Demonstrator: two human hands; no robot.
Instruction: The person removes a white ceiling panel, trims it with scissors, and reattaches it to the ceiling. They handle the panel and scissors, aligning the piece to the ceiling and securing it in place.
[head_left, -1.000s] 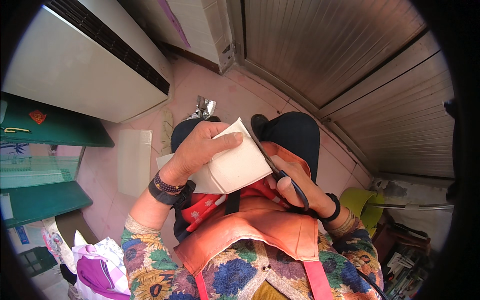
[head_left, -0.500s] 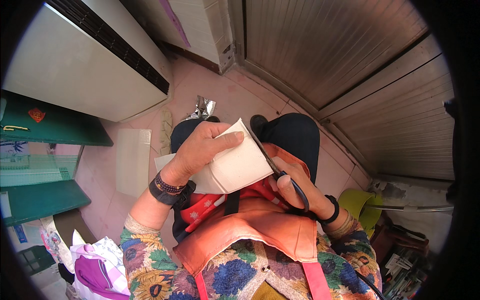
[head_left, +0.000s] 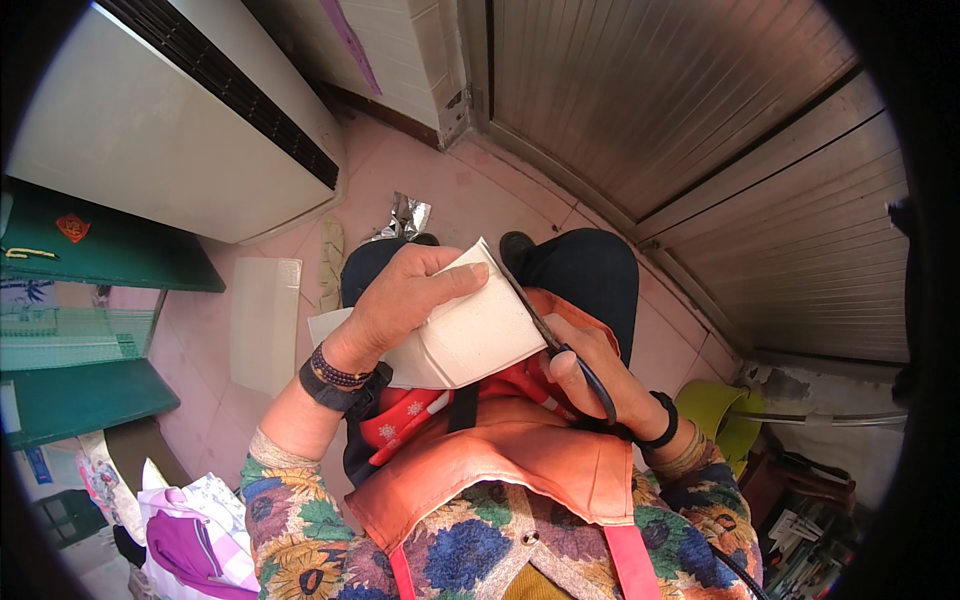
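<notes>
My left hand (head_left: pixel 410 295) grips a folded piece of white cardboard (head_left: pixel 478 328) above my lap, the thumb lying flat on its upper face. Along the cardboard's right edge run the dark blades of a pair of scissors (head_left: pixel 598 388). My right hand (head_left: pixel 595 365) is wrapped round the scissors' dark blue handles. The blades lie close together against the edge; whether they have cut into it I cannot tell. Under the cardboard is an orange apron (head_left: pixel 500 465) with a red, snowflake-patterned part, spread over my knees.
A flat pale cardboard piece (head_left: pixel 265 325) and crumpled silver foil (head_left: pixel 405 215) lie on the pink tiled floor. A white upright appliance (head_left: pixel 180 120) and green shelves (head_left: pixel 90 400) stand left. Metal panelled doors (head_left: pixel 660 110) close the right side, above a yellow-green bucket (head_left: pixel 725 420).
Almost nothing differs. The fingers of my right hand have shifted very slightly on the scissors, while the cardboard and my left hand stay in place.
</notes>
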